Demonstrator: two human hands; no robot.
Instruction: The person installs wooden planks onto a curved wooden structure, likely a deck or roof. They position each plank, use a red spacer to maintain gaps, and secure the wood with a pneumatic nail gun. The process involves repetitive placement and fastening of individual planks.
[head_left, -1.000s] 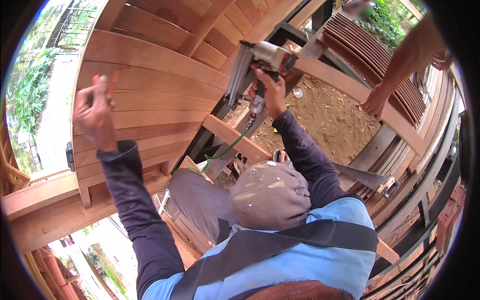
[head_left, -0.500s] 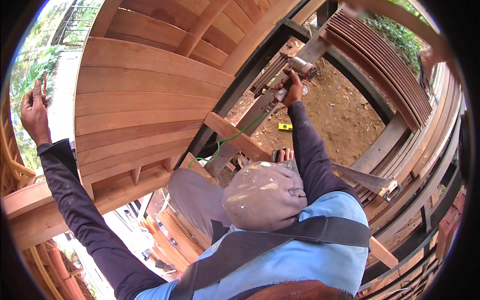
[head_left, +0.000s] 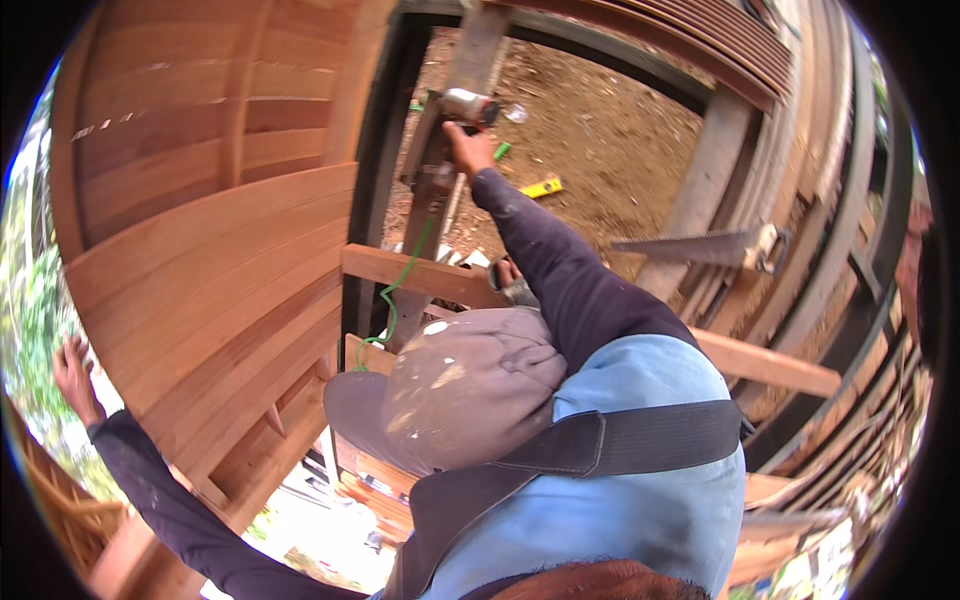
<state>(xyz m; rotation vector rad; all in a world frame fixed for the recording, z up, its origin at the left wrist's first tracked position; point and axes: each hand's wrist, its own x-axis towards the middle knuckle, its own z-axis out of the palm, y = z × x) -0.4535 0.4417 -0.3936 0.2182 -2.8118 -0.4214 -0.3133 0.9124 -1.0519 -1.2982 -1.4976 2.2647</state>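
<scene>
My right hand point(head_left: 470, 150) reaches far forward and is closed on an air nail gun point(head_left: 463, 103) with a silver body and a dark, orange-trimmed end. The nail gun is over a grey weathered beam point(head_left: 478, 55), and a green air hose point(head_left: 386, 293) trails back from it toward me. My left hand point(head_left: 76, 380) is stretched out at the far left, beside the outer edge of a reddish wooden plank panel point(head_left: 215, 290). Its fingers are small and smeared, so what they hold, if anything, cannot be made out.
A yellow spirit level point(head_left: 541, 188) lies on the bare soil beyond my right forearm. A handsaw point(head_left: 700, 247) rests at the right by stacked boards point(head_left: 745, 190). Dark frame beams point(head_left: 375, 170) edge the opening, and a short timber point(head_left: 425, 275) crosses in front of me.
My view has swung to the right, so the panel and nail gun appear further left. My left hand is lower beside the panel; the thin red thing at its fingers no longer shows.
</scene>
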